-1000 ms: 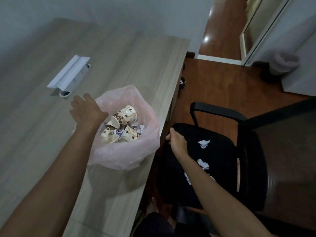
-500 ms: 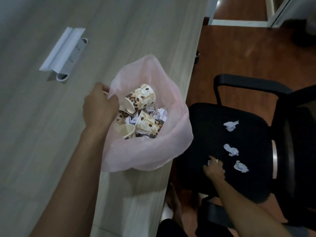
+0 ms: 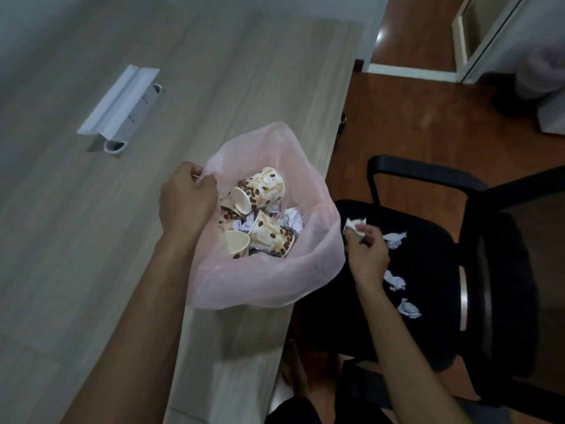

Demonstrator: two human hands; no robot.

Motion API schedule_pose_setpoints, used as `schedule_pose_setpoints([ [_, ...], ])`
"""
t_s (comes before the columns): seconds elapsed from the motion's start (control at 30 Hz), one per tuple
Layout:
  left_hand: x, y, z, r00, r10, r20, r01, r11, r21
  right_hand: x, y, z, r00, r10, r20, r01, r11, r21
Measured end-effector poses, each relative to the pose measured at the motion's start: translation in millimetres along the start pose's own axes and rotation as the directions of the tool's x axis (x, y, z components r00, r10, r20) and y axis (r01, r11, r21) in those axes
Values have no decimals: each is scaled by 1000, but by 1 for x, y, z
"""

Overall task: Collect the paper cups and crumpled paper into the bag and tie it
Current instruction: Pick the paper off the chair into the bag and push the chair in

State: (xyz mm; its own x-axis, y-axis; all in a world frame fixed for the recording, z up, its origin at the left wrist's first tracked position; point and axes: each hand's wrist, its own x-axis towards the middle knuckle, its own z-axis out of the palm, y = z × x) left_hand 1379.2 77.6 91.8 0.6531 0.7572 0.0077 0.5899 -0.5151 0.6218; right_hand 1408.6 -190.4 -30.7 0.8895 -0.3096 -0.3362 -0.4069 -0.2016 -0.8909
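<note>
Above, left hand [image 3: 186, 200] pinches the pink bag [image 3: 269, 280] rim; right hand [image 3: 365, 255] fingertips [image 3: 360, 232] grip crumpled paper [image 3: 351, 225] beside it.

Cups [image 3: 260, 191] in bag [image 3: 305, 270] on desk [image 3: 91, 240], chair [image 3: 428, 270] right.

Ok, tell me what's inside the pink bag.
The bag holds coffee-bean paper cups and crumpled paper. Anything under them is hidden.
</note>
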Motion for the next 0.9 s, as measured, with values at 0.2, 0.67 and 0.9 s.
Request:
schedule_pose_setpoints([
  [0.2, 4, 3, -4, 999, -36, 34, 36, 999, 12, -53, -147, 9, 748, -626, 221, 631, 774, 54],
  [0.67, 24, 30, 37, 997, 27, 76, -27, 1000, -9, 7, -49, -15, 899, -428, -93, 417, 901, -116],
  [0.9, 25, 35, 70, 995, 86, 57, -86, 996, 5, 81, 123, -18, 983, 180, -46, -175, 815, -552],
])
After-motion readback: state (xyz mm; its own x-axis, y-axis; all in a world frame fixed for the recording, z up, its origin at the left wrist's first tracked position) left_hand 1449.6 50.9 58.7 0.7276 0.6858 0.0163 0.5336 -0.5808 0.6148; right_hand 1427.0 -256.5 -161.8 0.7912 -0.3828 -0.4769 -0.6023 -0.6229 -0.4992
